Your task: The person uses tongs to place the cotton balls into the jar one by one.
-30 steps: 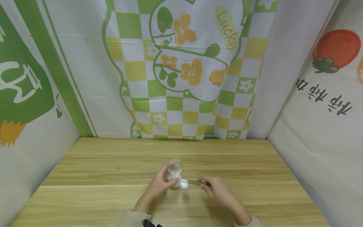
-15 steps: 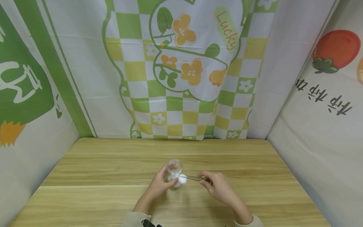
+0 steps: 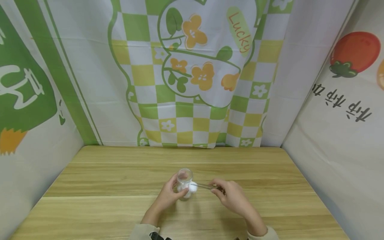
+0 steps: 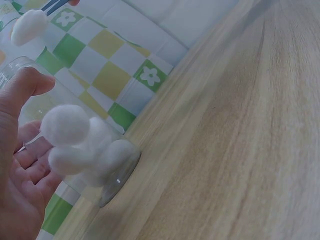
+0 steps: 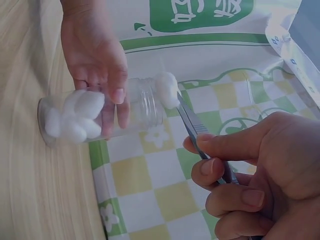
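A clear jar (image 3: 185, 176) stands on the table, its mouth uncovered, with several white cotton balls (image 4: 95, 150) in its lower half. My left hand (image 3: 168, 196) grips the jar, thumb on the near side and fingers behind. My right hand (image 3: 232, 196) pinches metal tweezers (image 5: 192, 120) between thumb and fingers. At the tweezers' tips one cotton ball (image 5: 167, 90) is held, right by the jar's rim in the right wrist view. In the left wrist view that held cotton ball (image 4: 29, 27) shows above the jar's mouth.
The wooden table (image 3: 120, 173) spreads around both hands. A green and yellow checked curtain (image 3: 192, 126) hangs at its back edge. Printed cloth walls (image 3: 339, 140) flank the table on the left and right.
My right hand has raised the tweezers and the cotton ball from beside the jar's lower part toward its rim. The left hand and jar have stayed in place.
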### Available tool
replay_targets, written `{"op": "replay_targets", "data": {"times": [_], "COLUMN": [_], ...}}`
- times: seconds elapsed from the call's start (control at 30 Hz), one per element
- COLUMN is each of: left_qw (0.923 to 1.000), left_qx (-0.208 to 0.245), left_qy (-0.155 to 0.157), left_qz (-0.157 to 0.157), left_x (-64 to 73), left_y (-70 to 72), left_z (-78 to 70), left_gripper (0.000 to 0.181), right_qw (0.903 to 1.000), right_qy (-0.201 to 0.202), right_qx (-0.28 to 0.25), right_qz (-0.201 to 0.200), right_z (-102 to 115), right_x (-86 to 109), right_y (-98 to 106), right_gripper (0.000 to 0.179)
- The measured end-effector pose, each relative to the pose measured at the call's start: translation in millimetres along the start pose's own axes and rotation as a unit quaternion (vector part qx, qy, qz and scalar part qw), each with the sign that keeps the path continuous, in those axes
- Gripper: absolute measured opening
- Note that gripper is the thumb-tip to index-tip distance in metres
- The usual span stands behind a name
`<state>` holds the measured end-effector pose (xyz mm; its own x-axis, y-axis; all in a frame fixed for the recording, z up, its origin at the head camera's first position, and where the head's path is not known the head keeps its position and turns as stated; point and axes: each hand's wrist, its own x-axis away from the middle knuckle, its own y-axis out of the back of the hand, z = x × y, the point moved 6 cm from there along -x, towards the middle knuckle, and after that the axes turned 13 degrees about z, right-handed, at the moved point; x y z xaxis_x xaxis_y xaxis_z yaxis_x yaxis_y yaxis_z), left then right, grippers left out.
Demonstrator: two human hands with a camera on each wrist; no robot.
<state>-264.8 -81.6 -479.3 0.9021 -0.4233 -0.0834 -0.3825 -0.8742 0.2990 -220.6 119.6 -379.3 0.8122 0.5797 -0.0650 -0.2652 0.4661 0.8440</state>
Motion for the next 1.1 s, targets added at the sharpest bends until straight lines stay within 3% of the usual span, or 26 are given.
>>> {"op": "replay_targets", "data": {"times": [0.33,0.77,1.1], "left_qw": [0.9998,0.9999,0.9999], "left_qx": [0.009,0.014,0.01], "left_qy": [0.014,0.006,0.009], "left_qz": [0.004,-0.006,-0.007], "left_x": [-0.4,-0.6,-0.2], "left_y": [-0.3,-0.3,0.0], "left_z": [2.0,2.4,2.2], "left_gripper": [0.066,0.065,0.068], "right_qw": [0.9995,0.9963,0.9936], "right_qy": [0.009,0.003,-0.01], "right_qx": [0.004,-0.006,-0.018], "right_qz": [-0.03,-0.086,-0.111], "right_z": [7,16,16], "right_x": [-6.2,-17.2,-24.3], "right_y": [6,15,11], "right_gripper": [0.016,0.014,0.014]}}
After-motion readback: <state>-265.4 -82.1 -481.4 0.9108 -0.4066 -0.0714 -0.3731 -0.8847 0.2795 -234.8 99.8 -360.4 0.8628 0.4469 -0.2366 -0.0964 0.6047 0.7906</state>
